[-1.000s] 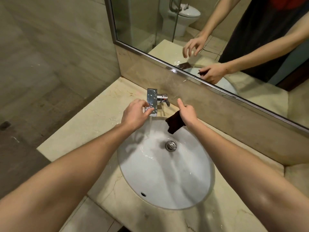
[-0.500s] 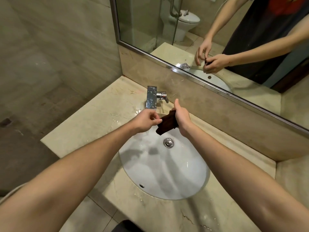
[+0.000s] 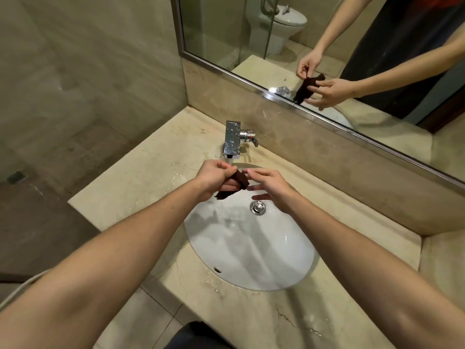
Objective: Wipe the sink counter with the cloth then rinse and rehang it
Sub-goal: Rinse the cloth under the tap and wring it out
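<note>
Head camera, looking down at a white oval sink point(image 3: 251, 248) set into a beige marble counter point(image 3: 141, 177). Over the far rim of the sink, just below the chrome faucet point(image 3: 232, 139), the left hand point(image 3: 214, 178) is closed around a small dark brown cloth point(image 3: 232, 185), fingers curled tight on its upper part while the lower end hangs free above the basin. Just beside it, the right hand point(image 3: 270, 188) is spread with fingers extended, fingertips touching or almost touching the cloth's edge; which one cannot be told. A thin stream of water falls from the faucet spout behind the left hand. Beyond the sink's far rim, the wall mirror point(image 3: 327, 59) reflects both hands and the cloth.
</note>
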